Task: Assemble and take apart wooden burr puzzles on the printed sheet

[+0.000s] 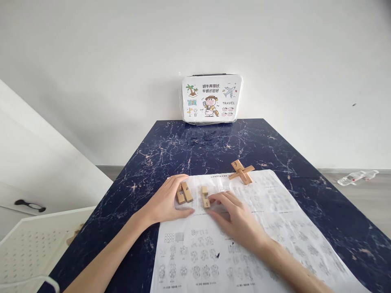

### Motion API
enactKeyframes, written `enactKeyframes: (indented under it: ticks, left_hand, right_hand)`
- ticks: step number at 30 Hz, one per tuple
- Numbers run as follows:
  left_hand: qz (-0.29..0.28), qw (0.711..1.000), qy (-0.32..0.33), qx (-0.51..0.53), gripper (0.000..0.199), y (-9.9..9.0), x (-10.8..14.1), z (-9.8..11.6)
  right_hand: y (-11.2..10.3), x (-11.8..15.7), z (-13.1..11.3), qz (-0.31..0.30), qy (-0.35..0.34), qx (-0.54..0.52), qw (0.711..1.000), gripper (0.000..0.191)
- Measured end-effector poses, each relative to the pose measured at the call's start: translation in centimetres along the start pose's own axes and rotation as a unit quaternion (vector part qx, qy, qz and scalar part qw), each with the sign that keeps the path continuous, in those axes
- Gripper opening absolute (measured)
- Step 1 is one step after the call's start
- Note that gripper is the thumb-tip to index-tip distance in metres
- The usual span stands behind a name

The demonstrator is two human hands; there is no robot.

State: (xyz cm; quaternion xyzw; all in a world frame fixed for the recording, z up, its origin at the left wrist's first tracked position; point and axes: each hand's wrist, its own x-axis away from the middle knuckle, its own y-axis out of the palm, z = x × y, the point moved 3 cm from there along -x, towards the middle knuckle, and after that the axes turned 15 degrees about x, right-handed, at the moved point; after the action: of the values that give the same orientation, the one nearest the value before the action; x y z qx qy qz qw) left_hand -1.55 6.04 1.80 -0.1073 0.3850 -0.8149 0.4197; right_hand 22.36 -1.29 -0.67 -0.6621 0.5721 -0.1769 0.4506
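Note:
My left hand [166, 201] is open on the sheet, its fingers and thumb spread around two notched wooden puzzle pieces [184, 192] lying side by side. The fingertips are close to the pieces; contact there is hard to tell. A lighter notched wooden puzzle piece [205, 190] with a dark mark on its near end lies just to the right. My right hand [236, 215] has its fingertips at that marked end, with the index finger by the notch and the thumb below. Farther back, a cross of joined wooden pieces [242, 172] rests at the sheet's far edge.
A large printed sheet [244, 252] of diagrams covers the near part of the dark blue marbled table [171, 150]. A white cartoon case [213, 99] stands against the wall. At lower left is a white perforated basket [24, 248]; a clear plastic bottle [356, 178] lies on the floor.

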Motion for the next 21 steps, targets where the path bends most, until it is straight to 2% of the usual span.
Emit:
enactKeyframes:
  ticks: [5, 10, 16, 21]
  left_hand:
    - [-0.009, 1.000, 0.010, 0.026, 0.084, 1.2, 0.0, 1.0]
    - [-0.025, 0.998, 0.039, 0.031, 0.075, 1.6, -0.1, 1.8]
    - [-0.066, 0.996, 0.041, 0.053, 0.057, 1.7, -0.1, 2.5]
    - [-0.048, 0.997, 0.028, 0.062, 0.055, 1.6, -0.1, 2.5]
  right_hand:
    - [0.0, 0.1, -1.1, -0.025, -0.093, 0.011, 0.995, 0.047]
    - [0.0, 0.1, -1.7, -0.053, -0.144, 0.049, 0.987, 0.056]
    - [0.0, 0.2, -1.7, -0.055, -0.158, 0.061, 0.984, 0.057]
    - [0.0, 0.2, -1.5, -0.030, -0.131, 0.031, 0.990, 0.059]
